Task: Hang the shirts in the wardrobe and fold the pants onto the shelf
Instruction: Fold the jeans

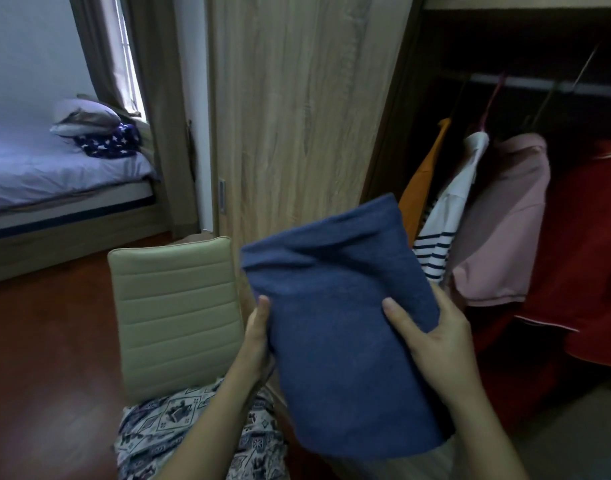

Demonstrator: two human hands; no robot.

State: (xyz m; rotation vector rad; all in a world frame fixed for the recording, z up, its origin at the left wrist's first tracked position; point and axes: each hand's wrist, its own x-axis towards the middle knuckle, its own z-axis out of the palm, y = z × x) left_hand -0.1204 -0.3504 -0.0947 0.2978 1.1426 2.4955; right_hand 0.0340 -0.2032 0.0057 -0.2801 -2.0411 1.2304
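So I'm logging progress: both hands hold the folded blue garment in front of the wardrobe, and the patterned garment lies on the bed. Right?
Not quite. The head view shows the patterned garment on the beige chair, not the bed. The left hand and right hand do hold the folded blue garment by the wardrobe.

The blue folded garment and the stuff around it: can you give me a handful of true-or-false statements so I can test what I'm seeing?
1. Both hands hold the blue folded garment. True: the left hand grips its left edge and the right hand its right edge.
2. The blue garment hangs on a hanger. False: it is folded and held in the air in front of the wardrobe.
3. A patterned garment lies on the beige chair. True.
4. The wardrobe rail is bare. False: an orange garment, a striped shirt, a pink shirt and a red garment hang there.
5. The bed stands right of the wardrobe. False: it is at the left.
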